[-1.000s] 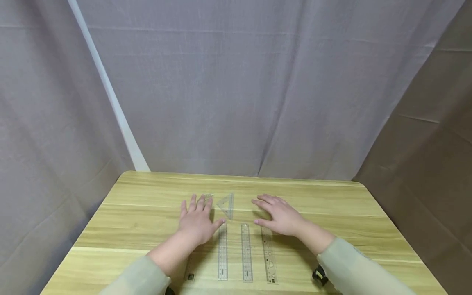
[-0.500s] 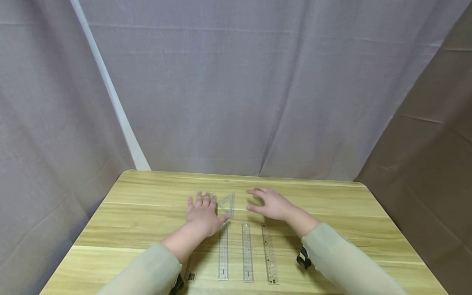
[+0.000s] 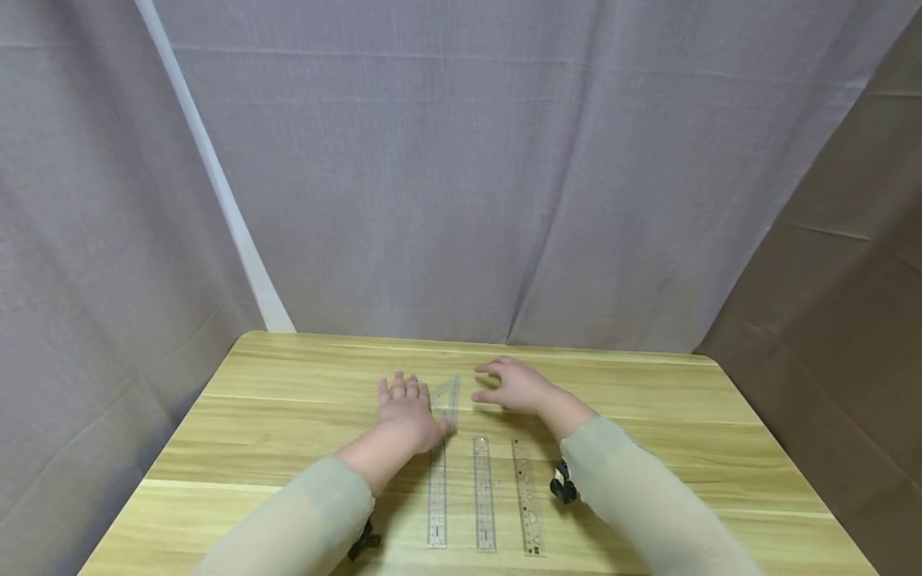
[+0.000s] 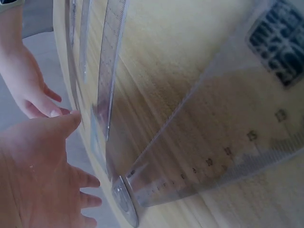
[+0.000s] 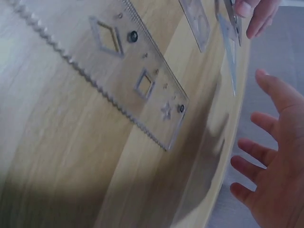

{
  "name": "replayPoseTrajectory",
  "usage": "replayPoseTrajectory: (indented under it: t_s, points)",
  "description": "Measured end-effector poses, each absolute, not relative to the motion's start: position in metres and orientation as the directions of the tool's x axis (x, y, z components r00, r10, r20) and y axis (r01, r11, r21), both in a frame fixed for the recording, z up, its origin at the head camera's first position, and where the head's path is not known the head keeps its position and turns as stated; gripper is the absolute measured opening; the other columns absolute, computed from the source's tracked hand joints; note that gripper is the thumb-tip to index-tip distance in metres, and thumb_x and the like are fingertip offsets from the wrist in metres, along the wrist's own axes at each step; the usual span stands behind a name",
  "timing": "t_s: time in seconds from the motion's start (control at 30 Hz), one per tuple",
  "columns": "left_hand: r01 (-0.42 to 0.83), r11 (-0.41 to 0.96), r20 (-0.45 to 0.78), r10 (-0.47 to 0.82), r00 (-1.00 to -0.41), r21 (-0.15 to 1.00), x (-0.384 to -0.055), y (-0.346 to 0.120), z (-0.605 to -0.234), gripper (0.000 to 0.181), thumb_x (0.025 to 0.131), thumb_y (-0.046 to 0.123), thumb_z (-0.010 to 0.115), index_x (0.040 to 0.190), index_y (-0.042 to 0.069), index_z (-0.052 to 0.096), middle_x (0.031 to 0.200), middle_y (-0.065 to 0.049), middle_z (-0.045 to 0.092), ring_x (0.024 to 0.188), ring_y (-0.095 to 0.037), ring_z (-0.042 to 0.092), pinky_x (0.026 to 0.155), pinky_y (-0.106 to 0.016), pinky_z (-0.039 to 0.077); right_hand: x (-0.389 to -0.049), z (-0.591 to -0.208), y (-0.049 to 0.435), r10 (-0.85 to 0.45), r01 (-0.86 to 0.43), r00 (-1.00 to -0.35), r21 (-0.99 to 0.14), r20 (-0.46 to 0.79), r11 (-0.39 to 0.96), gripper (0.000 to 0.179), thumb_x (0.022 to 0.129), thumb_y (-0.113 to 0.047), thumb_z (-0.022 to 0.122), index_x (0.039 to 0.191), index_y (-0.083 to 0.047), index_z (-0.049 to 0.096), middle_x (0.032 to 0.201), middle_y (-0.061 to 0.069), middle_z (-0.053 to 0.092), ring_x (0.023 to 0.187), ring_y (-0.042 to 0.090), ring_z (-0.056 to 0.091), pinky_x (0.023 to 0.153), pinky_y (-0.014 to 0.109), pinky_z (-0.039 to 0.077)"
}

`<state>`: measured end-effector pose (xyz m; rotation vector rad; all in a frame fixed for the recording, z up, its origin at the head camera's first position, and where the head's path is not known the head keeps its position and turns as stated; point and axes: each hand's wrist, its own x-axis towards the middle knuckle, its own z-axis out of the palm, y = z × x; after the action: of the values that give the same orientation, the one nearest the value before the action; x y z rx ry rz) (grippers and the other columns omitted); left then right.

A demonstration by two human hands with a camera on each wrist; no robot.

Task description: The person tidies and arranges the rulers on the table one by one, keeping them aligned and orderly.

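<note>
My left hand, fingers spread and palm down, is over the left part of a clear set square, its thumb near the square's lower corner. It also hides most of a small clear protractor, seen past the fingers in the left wrist view. Right of the set square, my right hand holds nothing, its thumb apart from its bent fingers. Below the hands lie two clear straight rulers and a stencil ruler with cut-out shapes. Another clear ruler is mostly hidden under my left forearm in the head view.
The wooden table has its far edge against a grey curtain. A brown curtain hangs on the right. Black wrist devices sit below the sleeves.
My left hand has moved right and slightly away from me, now covering part of the set square. My right hand has moved left and away from me. The rulers lie unmoved.
</note>
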<state>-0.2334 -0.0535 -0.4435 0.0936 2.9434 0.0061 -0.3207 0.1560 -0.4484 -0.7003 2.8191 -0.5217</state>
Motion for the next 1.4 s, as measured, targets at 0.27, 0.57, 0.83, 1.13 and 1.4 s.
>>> replayPoseTrajectory:
  t_s: [0.27,0.57,0.83,1.13,1.4]
  points:
    - [0.058,0.998,-0.209,0.051,-0.976,-0.026,-0.235,-0.052,-0.446,0.095,0.089,0.075,0.043,0.156,0.009,0.03,0.163,-0.015,0.019,0.15,-0.039,0.008,0.119,-0.058,-0.003,-0.321,-0.452,0.144,-0.478,-0.424,-0.872,-0.332,-0.101,0.843,0.069,0.086,-0.05,0.072,0.144,-0.017,0.053,0.151,0.017,0.043,0.138,0.039,0.039,0.113,0.061,0.028]
    - [0.055,0.997,-0.211,0.041,-0.977,-0.06,-0.237,-0.055,-0.451,0.096,0.088,0.077,0.043,0.156,0.01,0.03,0.163,-0.015,0.019,0.15,-0.039,0.007,0.119,-0.058,-0.001,-0.324,-0.459,0.133,-0.47,-0.421,-0.875,-0.304,-0.111,0.855,0.073,0.085,-0.054,0.071,0.146,-0.019,0.051,0.152,0.015,0.042,0.14,0.038,0.036,0.114,0.06,0.025]
    - [0.062,0.996,-0.207,0.047,-0.977,-0.067,-0.236,-0.056,-0.453,0.095,0.088,0.076,0.044,0.156,0.011,0.032,0.163,-0.015,0.019,0.15,-0.039,0.008,0.119,-0.058,0.0,-0.323,-0.457,0.122,-0.478,-0.422,-0.871,-0.327,-0.112,0.846,0.074,0.086,-0.053,0.07,0.148,-0.018,0.048,0.153,0.016,0.042,0.141,0.038,0.035,0.115,0.06,0.024]
    - [0.075,0.996,-0.223,0.06,-0.973,-0.058,-0.232,-0.053,-0.451,0.094,0.088,0.076,0.045,0.155,0.011,0.032,0.163,-0.015,0.019,0.15,-0.039,0.006,0.118,-0.059,-0.002,-0.323,-0.459,0.114,-0.471,-0.419,-0.875,-0.315,-0.108,0.852,0.072,0.086,-0.055,0.07,0.147,-0.022,0.05,0.152,0.015,0.042,0.14,0.037,0.037,0.115,0.06,0.022]
    - [0.069,0.996,-0.229,0.055,-0.972,-0.052,-0.232,-0.051,-0.452,0.094,0.088,0.076,0.046,0.156,0.012,0.032,0.163,-0.015,0.018,0.151,-0.039,0.006,0.118,-0.059,-0.003,-0.324,-0.462,0.112,-0.455,-0.41,-0.882,-0.28,-0.12,0.868,0.07,0.088,-0.055,0.067,0.146,-0.021,0.051,0.153,0.014,0.041,0.14,0.037,0.036,0.116,0.057,0.022]
